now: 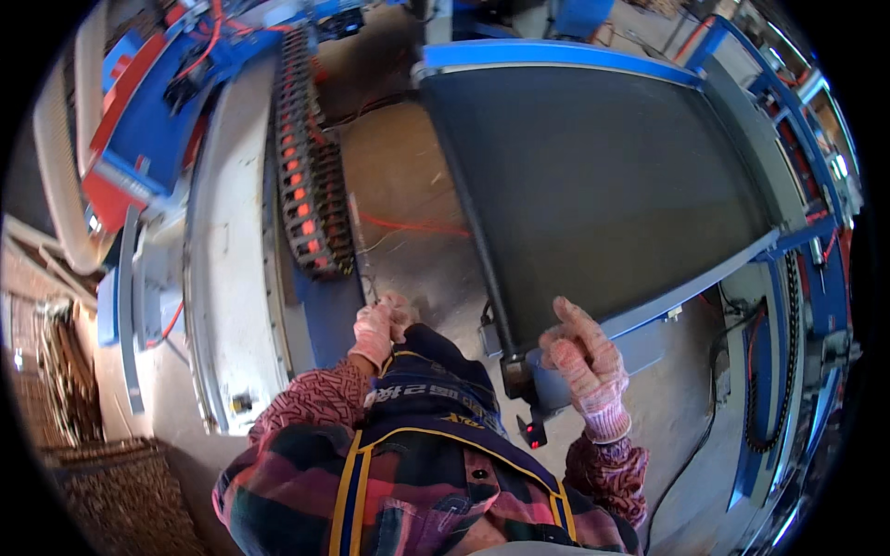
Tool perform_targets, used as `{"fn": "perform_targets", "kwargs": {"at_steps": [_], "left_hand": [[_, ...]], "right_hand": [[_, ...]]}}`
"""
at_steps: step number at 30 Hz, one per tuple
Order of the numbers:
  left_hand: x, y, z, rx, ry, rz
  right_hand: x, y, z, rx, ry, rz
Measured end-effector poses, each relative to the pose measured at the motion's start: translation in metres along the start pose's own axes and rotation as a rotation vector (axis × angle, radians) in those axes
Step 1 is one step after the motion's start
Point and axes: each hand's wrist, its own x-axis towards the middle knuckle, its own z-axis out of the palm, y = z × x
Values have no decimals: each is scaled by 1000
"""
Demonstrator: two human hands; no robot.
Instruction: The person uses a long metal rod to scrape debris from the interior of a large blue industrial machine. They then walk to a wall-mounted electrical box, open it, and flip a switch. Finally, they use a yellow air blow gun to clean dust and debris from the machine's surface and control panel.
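Observation:
My left hand [382, 329], in a pale pinkish work glove, is closed in front of my apron, by the end of the blue machine frame. Whatever its fingers hold, if anything, is hidden. My right hand [586, 366], gloved alike, is raised beside the near corner of a wide dark conveyor belt [603, 185]. Its index finger stretches forward, the other fingers are loosely bent, and nothing shows in them. A dark blue apron [436, 380] with yellow trim covers my front. Just left of my right hand, a small black device with red lights [531, 431] sits below the belt's corner.
To the left runs a long pale machine bed [232, 241] beside a black cable chain [301, 176]. A red hose [413, 224] crosses the floor between the machines. A black cable [681, 482] trails at right. Stacked wood strips [69, 371] stand far left.

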Motion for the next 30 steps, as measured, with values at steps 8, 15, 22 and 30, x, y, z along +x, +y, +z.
{"fn": "perform_targets", "kwargs": {"at_steps": [8,15,22,30], "left_hand": [[172,82,23,-156,-204,-272],[263,168,36,-71,-160,-297],[305,221,46,-99,-55,-369],[358,291,36,-179,-29,-316]], "right_hand": [[98,-51,-16,-662,198,-6],[215,-81,15,-749,43,230],[296,-68,26,-892,66,328],[387,-57,54,-783,32,121]]}}
